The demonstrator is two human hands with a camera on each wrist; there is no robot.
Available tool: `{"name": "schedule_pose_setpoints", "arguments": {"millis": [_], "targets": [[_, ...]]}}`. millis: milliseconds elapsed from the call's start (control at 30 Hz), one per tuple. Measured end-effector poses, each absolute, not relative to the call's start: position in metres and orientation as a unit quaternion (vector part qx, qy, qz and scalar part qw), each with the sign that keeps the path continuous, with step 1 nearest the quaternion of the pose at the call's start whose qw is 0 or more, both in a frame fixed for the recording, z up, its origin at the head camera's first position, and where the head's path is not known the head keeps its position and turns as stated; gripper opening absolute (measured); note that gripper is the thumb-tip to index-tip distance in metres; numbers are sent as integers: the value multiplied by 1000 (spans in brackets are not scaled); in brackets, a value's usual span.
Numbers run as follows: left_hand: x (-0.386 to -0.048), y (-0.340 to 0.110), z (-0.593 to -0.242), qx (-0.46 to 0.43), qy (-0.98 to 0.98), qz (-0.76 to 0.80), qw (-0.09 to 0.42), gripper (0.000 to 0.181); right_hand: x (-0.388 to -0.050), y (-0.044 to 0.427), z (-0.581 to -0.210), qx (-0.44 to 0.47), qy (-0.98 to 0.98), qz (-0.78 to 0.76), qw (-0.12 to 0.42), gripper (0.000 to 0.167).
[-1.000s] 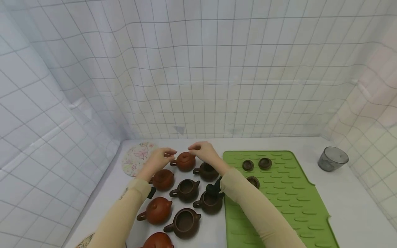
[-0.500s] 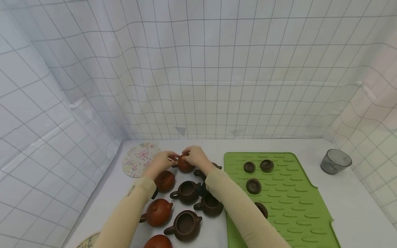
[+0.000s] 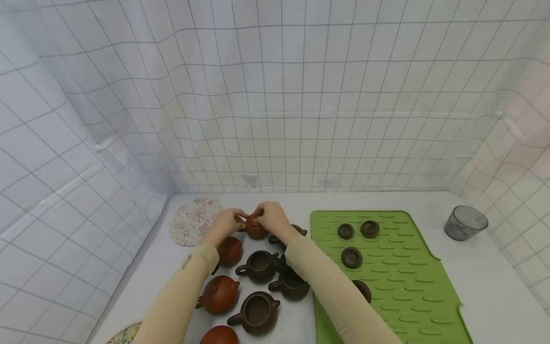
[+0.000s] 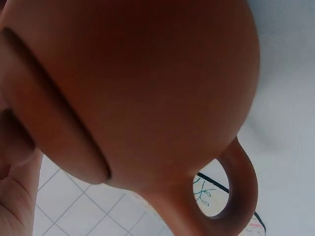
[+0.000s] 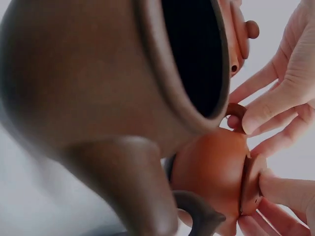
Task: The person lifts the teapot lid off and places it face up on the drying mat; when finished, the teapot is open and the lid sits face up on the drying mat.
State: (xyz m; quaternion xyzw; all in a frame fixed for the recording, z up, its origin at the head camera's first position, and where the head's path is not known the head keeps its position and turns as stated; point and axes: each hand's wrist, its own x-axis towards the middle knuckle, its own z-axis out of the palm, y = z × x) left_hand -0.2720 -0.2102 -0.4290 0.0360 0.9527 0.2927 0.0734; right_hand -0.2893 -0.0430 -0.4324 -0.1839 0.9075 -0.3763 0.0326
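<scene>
Clearly, from right wrist only, left hand (image 5: 290,92) pinching teapot handle (image 5: 238,108)

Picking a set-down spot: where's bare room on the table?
Free: mat right of the lids; table right of the mat, nearer than the glass; thin strip between mat and curtain.
Crowded: left of the mat, teapots close together, left hand and right hand on the rear teapot.

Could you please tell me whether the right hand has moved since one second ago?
Yes, the right hand has moved leftward in the head view, away from the green mat.
</scene>
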Motion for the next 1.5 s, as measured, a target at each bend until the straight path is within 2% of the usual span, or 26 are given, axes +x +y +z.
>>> {"name": "schedule_pose_setpoints", "arguments": {"millis": [233, 567, 767, 933, 1067, 1367, 1433, 1500], "targets": [[-274, -209, -429, 47, 956, 281, 69, 25, -292, -20, -422, -160, 866, -469, 58, 19], [-271, -216, -427, 22, 957, 276, 87, 25, -282, 42, -405, -110, 698, -681, 195, 33], [-269, -223, -430, 20, 959, 271, 83, 26, -268, 91, -408, -93, 637, -729, 234, 40], [-269, -221, -432, 23, 960, 266, 82, 27, -250, 137, -423, -78, 609, -752, 241, 46], [-271, -217, -431, 23, 959, 269, 83, 27, -234, 171, -436, -59, 599, -764, 232, 45], [-275, -209, -428, 31, 960, 264, 84, 26, -211, 226, -454, -54, 556, -801, 215, 25], [-276, -208, -429, 33, 961, 263, 83, 26, -207, 235, -457, -41, 557, -803, 206, 28], [-276, -208, -429, 32, 961, 262, 83, 26, -203, 244, -462, -26, 574, -794, 198, 41]]}}
